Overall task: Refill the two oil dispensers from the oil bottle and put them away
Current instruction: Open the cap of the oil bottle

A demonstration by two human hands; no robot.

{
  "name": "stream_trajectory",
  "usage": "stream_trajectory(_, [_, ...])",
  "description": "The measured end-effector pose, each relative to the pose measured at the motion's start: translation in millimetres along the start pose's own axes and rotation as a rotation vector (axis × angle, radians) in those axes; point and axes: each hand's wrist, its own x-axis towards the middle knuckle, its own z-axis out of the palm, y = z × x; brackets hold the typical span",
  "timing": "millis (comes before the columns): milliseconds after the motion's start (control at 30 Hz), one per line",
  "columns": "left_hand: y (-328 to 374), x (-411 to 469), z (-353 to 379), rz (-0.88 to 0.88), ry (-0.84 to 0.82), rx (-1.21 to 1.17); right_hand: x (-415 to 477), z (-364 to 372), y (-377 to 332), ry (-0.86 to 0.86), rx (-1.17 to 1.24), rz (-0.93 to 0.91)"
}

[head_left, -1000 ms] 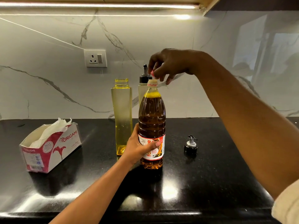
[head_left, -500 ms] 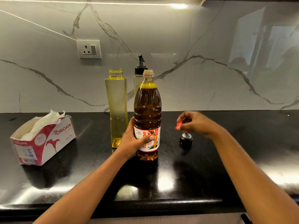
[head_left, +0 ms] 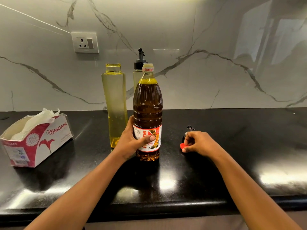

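Note:
The full oil bottle of dark amber oil stands uncapped on the black counter. My left hand grips it around the label. My right hand pinches the bottle's red cap low at the counter surface, right of the bottle. An open glass dispenser, nearly empty with a little yellow oil at its base, stands left of the bottle. A second dispenser with a black spout stands behind the bottle, mostly hidden. A loose black spout cap lies just behind my right hand.
A red and white tissue box sits at the left of the counter. A marble backsplash with a wall socket rises behind. The counter's front edge runs close to me.
My right hand lifted the red cap off the bottle's neck, brought it down to the right and now holds it at the counter beside the loose spout cap. My left hand stayed on the bottle.

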Motion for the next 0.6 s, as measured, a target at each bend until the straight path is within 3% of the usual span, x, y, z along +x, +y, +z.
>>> stream_trajectory(233, [3.7, -2.8, -0.9, 0.035, 0.010, 0.044, 0.8, 0.6, 3.5, -0.025, -0.001, -0.006])
stream_trajectory(333, [5.0, -2.3, -1.5, 0.033, 0.013, 0.069, -0.9, -2.4, 1.1, 0.105, 0.048, -0.038])
stream_trajectory(433, [6.7, -3.1, -2.9, 0.020, 0.007, 0.083, -2.8, -7.4, -15.8, 0.269, 0.246, -0.098])
stream_trajectory(600, [11.9, -9.3, -2.3, 0.025, 0.013, 0.129, -0.4, -27.1, -78.2, 0.223, 0.652, -0.249])
